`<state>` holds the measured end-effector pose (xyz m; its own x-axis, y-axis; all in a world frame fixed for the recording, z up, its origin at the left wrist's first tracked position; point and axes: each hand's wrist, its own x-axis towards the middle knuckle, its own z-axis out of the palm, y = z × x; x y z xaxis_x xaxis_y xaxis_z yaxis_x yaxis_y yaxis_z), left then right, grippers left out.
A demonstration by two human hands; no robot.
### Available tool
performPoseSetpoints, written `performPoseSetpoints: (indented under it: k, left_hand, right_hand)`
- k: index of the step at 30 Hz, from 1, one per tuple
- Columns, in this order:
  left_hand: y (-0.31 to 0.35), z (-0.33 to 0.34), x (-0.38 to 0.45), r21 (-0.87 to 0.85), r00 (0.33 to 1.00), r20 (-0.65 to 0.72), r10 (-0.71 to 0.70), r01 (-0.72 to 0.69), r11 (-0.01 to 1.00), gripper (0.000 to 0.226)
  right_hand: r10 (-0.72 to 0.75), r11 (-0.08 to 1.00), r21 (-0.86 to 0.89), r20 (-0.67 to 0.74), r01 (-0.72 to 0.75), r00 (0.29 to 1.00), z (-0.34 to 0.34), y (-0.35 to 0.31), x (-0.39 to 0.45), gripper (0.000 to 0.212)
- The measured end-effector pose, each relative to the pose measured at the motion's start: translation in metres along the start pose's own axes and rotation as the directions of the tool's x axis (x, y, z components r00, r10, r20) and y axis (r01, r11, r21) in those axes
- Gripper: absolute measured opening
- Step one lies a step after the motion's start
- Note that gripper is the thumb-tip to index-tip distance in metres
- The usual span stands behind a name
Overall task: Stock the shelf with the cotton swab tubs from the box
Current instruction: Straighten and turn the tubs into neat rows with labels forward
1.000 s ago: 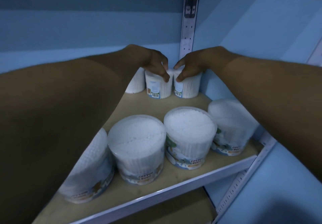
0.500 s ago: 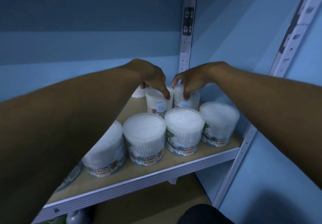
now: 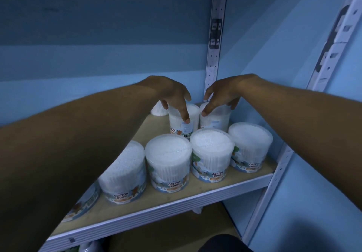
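— What are the hands doing at the wooden shelf with the white metal edge (image 3: 195, 199)?

— The left hand (image 3: 172, 94) has its fingers (image 3: 184, 112) curled over a clear round cotton swab tub (image 3: 183, 122) in the back row; the right hand (image 3: 221, 94) grips the neighbouring rear tub (image 3: 215, 120) beside the white slotted upright (image 3: 215, 36).

— And the rest?

— Four front tubs (image 3: 168, 163) stand upright along the edge.
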<state>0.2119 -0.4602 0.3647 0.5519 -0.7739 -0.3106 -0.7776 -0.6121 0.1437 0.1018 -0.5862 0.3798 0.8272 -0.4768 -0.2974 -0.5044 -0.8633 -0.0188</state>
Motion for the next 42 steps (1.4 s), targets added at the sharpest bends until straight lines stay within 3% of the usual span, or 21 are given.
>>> performPoseSetpoints:
  k: [6,11,15,19,22,30,42]
  left_hand:
    - [-0.001,0.002,0.006,-0.003,1.000,-0.012,0.011,-0.011,1.000,0.099]
    - [0.004,0.003,0.009,-0.007,0.998,-0.042,-0.052,0.052,0.999,0.093]
    - [0.008,0.002,0.010,0.008,0.995,-0.032,-0.094,0.095,0.995,0.075]
    - [0.010,-0.005,0.008,-0.032,0.994,0.006,-0.111,0.111,0.993,0.095]
    - [0.007,-0.013,0.005,-0.021,0.999,-0.002,-0.054,0.054,0.998,0.108]
    - [0.001,-0.010,0.009,0.043,0.998,0.058,0.007,-0.010,0.999,0.088]
    - [0.009,-0.009,0.009,0.008,0.999,0.039,-0.035,0.035,0.999,0.081]
  right_hand:
    - [-0.026,0.999,-0.042,-0.001,0.026,1.000,0.000,0.002,0.008,0.076]
    - [-0.039,0.999,-0.027,-0.019,0.038,0.999,0.000,0.008,0.019,0.084]
    - [-0.061,0.997,-0.046,-0.009,0.060,0.998,-0.001,0.010,0.021,0.091]
    - [-0.044,0.999,0.000,0.009,0.044,0.999,-0.014,0.006,0.019,0.102]
    - [-0.010,1.000,-0.023,0.006,0.010,1.000,-0.023,0.002,0.017,0.095]
    - [0.009,0.999,-0.035,0.033,-0.008,0.999,-0.011,0.000,0.019,0.083]
    - [-0.044,0.998,-0.050,0.016,0.044,0.999,-0.008,0.004,0.028,0.074]
